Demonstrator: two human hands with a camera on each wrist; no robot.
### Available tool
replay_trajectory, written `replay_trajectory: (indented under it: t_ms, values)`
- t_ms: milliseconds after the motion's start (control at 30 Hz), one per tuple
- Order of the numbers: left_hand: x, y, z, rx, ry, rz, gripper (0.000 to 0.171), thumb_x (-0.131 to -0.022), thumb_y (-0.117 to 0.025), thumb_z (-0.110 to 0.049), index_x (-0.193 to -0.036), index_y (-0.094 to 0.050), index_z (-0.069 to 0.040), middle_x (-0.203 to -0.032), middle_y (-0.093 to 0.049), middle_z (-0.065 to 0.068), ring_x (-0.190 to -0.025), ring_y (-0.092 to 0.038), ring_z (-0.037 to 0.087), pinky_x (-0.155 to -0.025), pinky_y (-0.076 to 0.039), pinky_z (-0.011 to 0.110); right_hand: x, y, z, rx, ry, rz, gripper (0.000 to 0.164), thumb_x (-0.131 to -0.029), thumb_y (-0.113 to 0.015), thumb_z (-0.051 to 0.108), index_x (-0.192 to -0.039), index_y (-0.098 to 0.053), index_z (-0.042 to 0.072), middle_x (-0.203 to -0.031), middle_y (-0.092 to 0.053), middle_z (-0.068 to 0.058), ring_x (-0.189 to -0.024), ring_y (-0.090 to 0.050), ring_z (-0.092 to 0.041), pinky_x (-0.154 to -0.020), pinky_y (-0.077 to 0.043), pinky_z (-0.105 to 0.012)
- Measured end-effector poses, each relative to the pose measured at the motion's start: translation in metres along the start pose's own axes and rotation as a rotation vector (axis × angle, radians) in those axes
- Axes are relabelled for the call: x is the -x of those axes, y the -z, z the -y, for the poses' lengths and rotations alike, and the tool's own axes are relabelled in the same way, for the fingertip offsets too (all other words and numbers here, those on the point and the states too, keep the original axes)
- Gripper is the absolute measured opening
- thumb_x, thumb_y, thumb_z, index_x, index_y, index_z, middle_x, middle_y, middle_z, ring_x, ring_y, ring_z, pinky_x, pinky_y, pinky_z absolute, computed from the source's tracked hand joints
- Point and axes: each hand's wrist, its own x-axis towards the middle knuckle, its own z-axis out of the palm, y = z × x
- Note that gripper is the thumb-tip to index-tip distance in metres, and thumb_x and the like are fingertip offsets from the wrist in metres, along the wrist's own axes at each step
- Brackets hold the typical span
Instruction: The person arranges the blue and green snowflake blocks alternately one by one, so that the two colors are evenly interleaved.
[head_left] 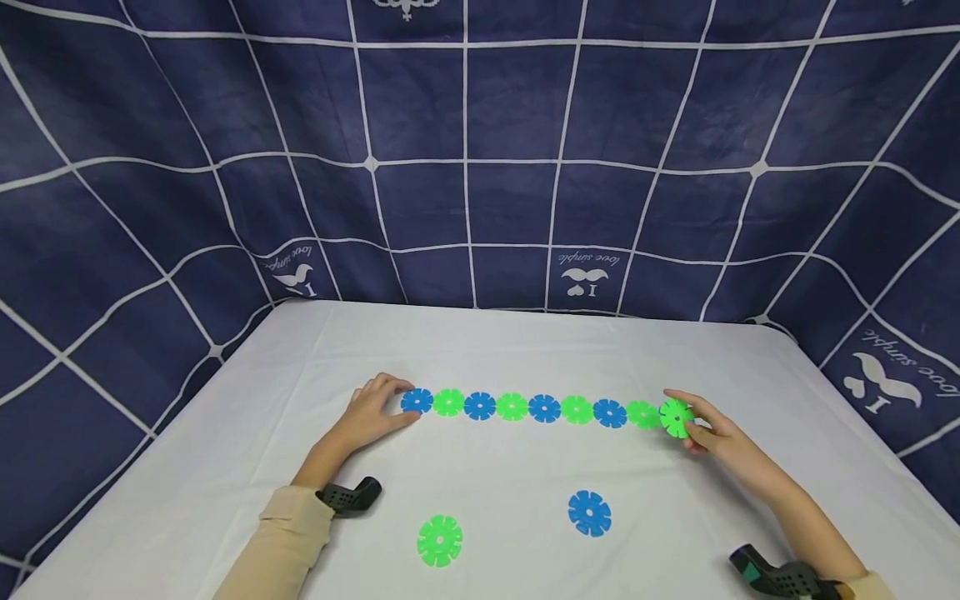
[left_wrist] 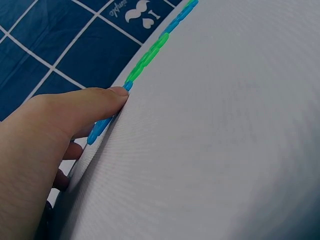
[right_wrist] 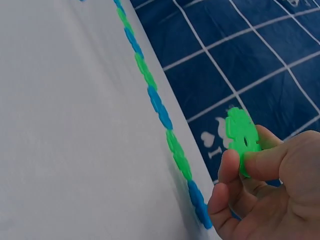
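My right hand (head_left: 712, 429) pinches a green notched plastic disc (head_left: 674, 418) between thumb and fingers, tilted up at the right end of a row. In the right wrist view, this green disc (right_wrist: 243, 132) appears above the end blue disc (right_wrist: 199, 205). From the head, the held disc covers most of that blue one. The row alternates blue and green discs, edge to edge on the white cloth. At its left end, my left hand (head_left: 372, 410) holds the first blue disc (head_left: 417, 401), thumb at the near edge and fingers at the far edge.
Nearer me on the white-covered table (head_left: 517, 475) lie a loose green disc (head_left: 439, 541) and a loose blue disc (head_left: 589, 513). A dark blue curtain (head_left: 510, 200) with white grid lines hangs behind the table's far edge. Each wrist wears a black device.
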Motion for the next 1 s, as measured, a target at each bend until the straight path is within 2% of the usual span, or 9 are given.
replay_trajectory:
  t_ms: [100, 267, 400, 633, 833, 1000]
  values:
    - [0.000, 0.000, 0.000, 0.005, 0.003, -0.001, 0.051, -0.077, -0.066, -0.044, -0.115, -0.058, -0.012, -0.113, -0.052, 0.007, -0.111, -0.047, 0.026, -0.083, -0.030, 0.039, 0.000, 0.008, -0.006, -0.007, -0.004, -0.030, 0.047, -0.098, -0.038, 0.017, -0.142, -0.024, 0.015, -0.122, -0.024, -0.021, -0.075, -0.050, -0.006, -0.066, -0.046, -0.023]
    - [0.000, 0.000, 0.000, 0.004, 0.012, -0.002, 0.051, -0.077, -0.067, -0.043, -0.115, -0.058, -0.011, -0.113, -0.052, 0.008, -0.110, -0.047, 0.026, -0.084, -0.030, 0.039, 0.000, 0.018, -0.018, 0.010, 0.020, -0.103, 0.043, -0.097, -0.038, 0.013, -0.139, -0.026, 0.012, -0.107, -0.035, -0.011, -0.075, -0.051, -0.005, -0.065, -0.046, -0.023]
    - [0.000, 0.000, 0.001, 0.006, 0.017, -0.002, 0.050, -0.077, -0.067, -0.043, -0.116, -0.058, -0.012, -0.114, -0.052, 0.007, -0.111, -0.046, 0.025, -0.085, -0.030, 0.040, -0.002, 0.024, -0.028, 0.061, 0.018, -0.170, 0.041, -0.097, -0.036, 0.010, -0.138, -0.027, 0.011, -0.103, -0.038, -0.006, -0.076, -0.051, -0.002, -0.065, -0.045, -0.020]
    - [0.000, 0.000, 0.000, 0.002, 0.013, 0.005, 0.051, -0.077, -0.067, -0.044, -0.115, -0.057, -0.012, -0.113, -0.052, 0.007, -0.111, -0.046, 0.025, -0.084, -0.030, 0.039, 0.000, 0.029, -0.043, 0.188, -0.018, -0.308, 0.044, -0.095, -0.035, 0.006, -0.138, -0.025, 0.003, -0.110, -0.043, -0.018, -0.073, -0.049, 0.007, -0.062, -0.042, -0.018]
    - [-0.001, 0.000, 0.001, 0.002, -0.007, -0.001, 0.050, -0.077, -0.066, -0.043, -0.116, -0.057, -0.012, -0.114, -0.052, 0.007, -0.111, -0.046, 0.025, -0.082, -0.029, 0.038, 0.002, 0.030, -0.050, 0.251, -0.030, -0.449, 0.040, -0.094, -0.037, 0.007, -0.133, -0.033, -0.002, -0.103, -0.051, -0.019, -0.072, -0.047, 0.012, -0.061, -0.041, -0.014]
    - [0.000, -0.001, 0.001, -0.002, -0.005, 0.003, 0.050, -0.077, -0.066, -0.043, -0.115, -0.058, -0.012, -0.113, -0.052, 0.007, -0.111, -0.046, 0.025, -0.083, -0.029, 0.039, 0.006, 0.028, -0.056, 0.320, -0.085, -0.501, 0.039, -0.094, -0.043, 0.016, -0.128, -0.039, -0.004, -0.104, -0.053, -0.025, -0.071, -0.036, 0.022, -0.058, -0.036, -0.010]
